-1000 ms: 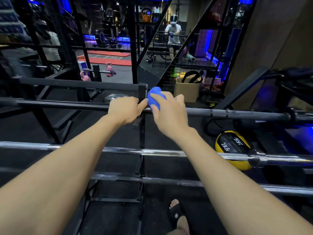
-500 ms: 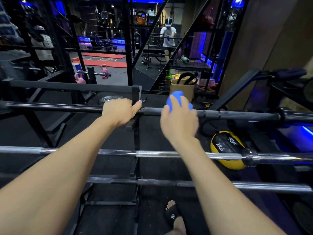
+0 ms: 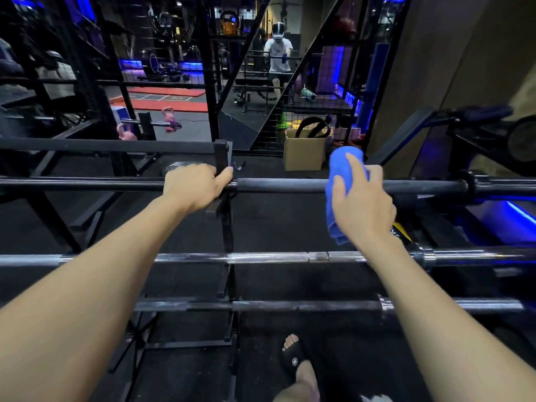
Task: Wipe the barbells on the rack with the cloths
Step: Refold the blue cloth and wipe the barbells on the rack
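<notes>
Top barbell (image 3: 278, 185): dark, matte round shaft, lying level across the black steel rack (image 3: 222, 158); both ends run out of frame. Blue cloth (image 3: 333, 198), soft terry, bunched and draped over this shaft right of the rack's centre post, its lower end hanging below the bar. Right hand (image 3: 362, 204) curls over the cloth, fingers wrapped round it and the bar; fingertips on the far side hidden. Left hand (image 3: 194, 188) grips the same bar beside the post, thumb extended along it. Three barbells counted: middle chrome one (image 3: 269, 257) shiny, lowest one (image 3: 261, 305) darker, scuffed. One cloth visible. One sandalled foot (image 3: 293, 358) below, partly cut off.
</notes>
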